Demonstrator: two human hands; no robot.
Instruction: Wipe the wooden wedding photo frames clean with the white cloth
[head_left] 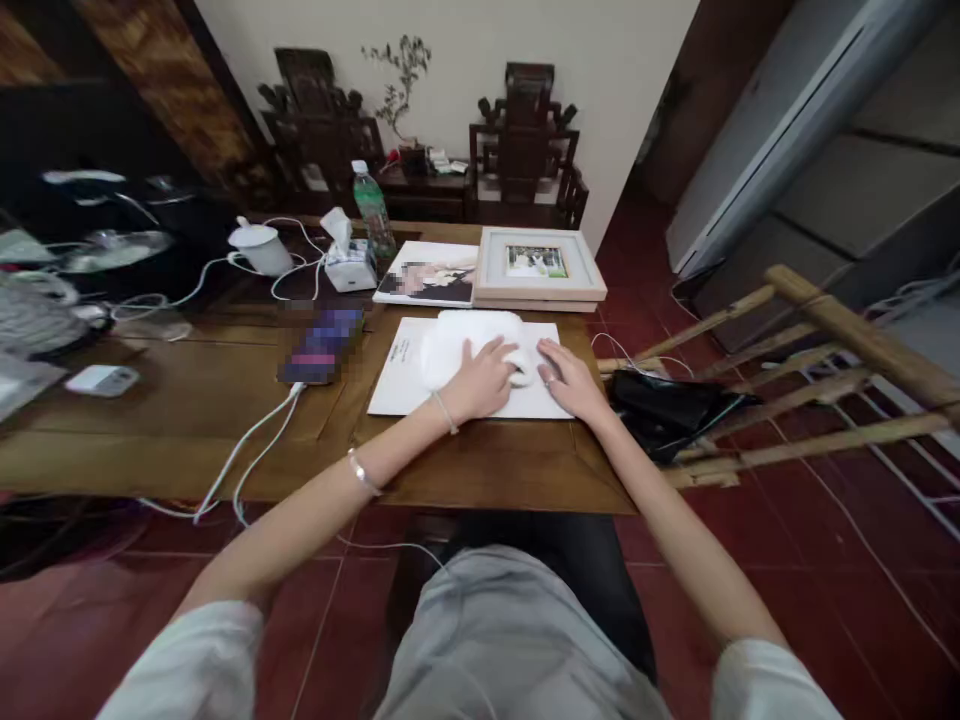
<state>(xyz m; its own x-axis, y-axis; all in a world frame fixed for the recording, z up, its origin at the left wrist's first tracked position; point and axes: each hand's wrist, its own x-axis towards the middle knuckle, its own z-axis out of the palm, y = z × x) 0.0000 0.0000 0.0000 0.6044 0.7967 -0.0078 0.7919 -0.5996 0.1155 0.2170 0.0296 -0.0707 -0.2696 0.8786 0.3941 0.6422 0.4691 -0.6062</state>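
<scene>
A white board or thick sheet (390,385) with small print at its upper left lies flat on the wooden table. On it rests a folded, soft-looking white cloth (465,335). My left hand (481,382) presses on the cloth's right part, its fingers bent over it and part of the cloth bunched beside the fingertips. My right hand (570,380) lies flat at the board's right edge, fingers stretched out, a ring on one of them. Nothing is in my right hand.
Behind the board lie a photo print (435,275) and a framed picture (536,265). A bottle (371,205), tissue box (350,268), lidded cup (260,248) and cabled phone (322,345) stand or lie leftward. A bamboo rack (825,300) is at right.
</scene>
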